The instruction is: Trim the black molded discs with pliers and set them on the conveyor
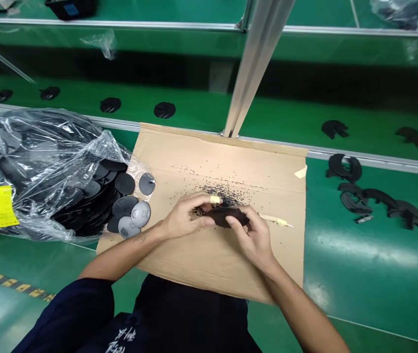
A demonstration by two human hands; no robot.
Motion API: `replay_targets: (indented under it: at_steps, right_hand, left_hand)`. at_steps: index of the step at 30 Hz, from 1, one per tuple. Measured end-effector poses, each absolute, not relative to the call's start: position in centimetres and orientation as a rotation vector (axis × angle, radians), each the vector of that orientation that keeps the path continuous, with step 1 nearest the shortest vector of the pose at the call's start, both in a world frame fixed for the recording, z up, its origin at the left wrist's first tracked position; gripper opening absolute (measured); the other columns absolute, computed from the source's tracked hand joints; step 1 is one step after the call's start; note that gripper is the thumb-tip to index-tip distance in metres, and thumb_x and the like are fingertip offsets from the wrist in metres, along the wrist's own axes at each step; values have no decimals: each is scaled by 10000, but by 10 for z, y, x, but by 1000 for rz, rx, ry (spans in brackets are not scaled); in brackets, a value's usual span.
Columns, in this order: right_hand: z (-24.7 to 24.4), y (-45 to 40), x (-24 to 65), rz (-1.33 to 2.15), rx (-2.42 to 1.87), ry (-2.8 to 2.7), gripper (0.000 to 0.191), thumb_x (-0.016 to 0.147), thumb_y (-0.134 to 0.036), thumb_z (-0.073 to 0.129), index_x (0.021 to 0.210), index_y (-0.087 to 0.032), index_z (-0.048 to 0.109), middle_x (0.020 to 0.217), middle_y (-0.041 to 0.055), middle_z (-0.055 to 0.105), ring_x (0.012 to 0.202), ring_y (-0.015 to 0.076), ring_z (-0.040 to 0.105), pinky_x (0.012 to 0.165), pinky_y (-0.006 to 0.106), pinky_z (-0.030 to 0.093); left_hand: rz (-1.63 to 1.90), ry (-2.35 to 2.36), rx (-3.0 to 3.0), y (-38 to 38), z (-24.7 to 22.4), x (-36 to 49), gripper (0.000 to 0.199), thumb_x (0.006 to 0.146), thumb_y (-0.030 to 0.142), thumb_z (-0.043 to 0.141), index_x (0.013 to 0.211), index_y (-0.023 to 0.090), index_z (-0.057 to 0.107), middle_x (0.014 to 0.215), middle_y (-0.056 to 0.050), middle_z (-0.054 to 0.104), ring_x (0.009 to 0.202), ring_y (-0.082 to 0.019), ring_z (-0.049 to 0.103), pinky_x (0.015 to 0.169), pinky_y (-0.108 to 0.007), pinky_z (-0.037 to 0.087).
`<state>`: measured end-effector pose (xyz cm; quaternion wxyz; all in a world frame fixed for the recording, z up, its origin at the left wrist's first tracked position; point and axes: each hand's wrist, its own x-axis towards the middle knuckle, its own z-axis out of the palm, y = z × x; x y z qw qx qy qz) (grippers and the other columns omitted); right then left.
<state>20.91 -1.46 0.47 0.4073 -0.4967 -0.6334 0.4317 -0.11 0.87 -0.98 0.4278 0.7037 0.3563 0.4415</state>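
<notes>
A dark round disc (pixel 221 216) is held over the cardboard sheet (pixel 201 264). My right hand (pixel 255 238) grips its right side between thumb and fingers. At its left edge is my left hand (pixel 190 215), thumb and fingers curved around that side, with yellow tape on one finger. Small black bits (pixel 227 192) lie scattered on the cardboard just beyond my hands. Right of the disc, a pale yellow-handled tool (pixel 277 220) with a thin tip lies partly behind my right hand.
On the left, a clear plastic bag (pixel 43 162) spills black discs (pixel 124 183) onto the cardboard edge. Curved black parts (pixel 380 197) lie on the green table at right. A metal post (pixel 255 68) rises behind the cardboard, beside a shelf with more black pieces (pixel 164 110).
</notes>
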Motion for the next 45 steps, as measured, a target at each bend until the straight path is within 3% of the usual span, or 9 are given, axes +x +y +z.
replay_targets:
  at_steps: [3, 8, 16, 45]
  right_hand:
    - [1, -17, 208, 1014, -1120, -1728, 133, 978, -346, 602, 1047, -255, 670, 1040, 75, 743, 904, 225, 703, 787, 376, 574]
    - [-5, -15, 207, 894, -996, -1818, 136, 960, -224, 621, 1079, -254, 680, 1153, 98, 719, 1026, 235, 704, 873, 418, 589]
    - [-10, -17, 202, 795, -868, -1849, 204, 926, -104, 619, 1086, -225, 656, 1092, 95, 663, 917, 188, 672, 712, 322, 575]
    - [-3, -15, 204, 814, -808, -1915, 248, 880, -29, 592, 1040, -214, 634, 1077, 94, 653, 946, 197, 666, 720, 323, 572]
  left_hand:
    - [1191, 924, 1898, 6, -7, 1, 305, 908, 398, 724, 1122, 180, 729, 953, -83, 739, 858, -166, 692, 758, -292, 583]
    - [1238, 854, 1996, 5, -1, -1, 337, 920, 334, 717, 1223, 192, 683, 1001, -87, 716, 914, -172, 679, 780, -307, 582]
    - [1185, 778, 2114, 5, 5, -1, 275, 939, 282, 691, 1193, 181, 662, 956, -68, 685, 833, -150, 649, 713, -284, 572]
    - [1311, 743, 2058, -1, 1, -4, 275, 928, 219, 707, 1200, 183, 692, 950, -95, 750, 822, -138, 700, 709, -258, 584]
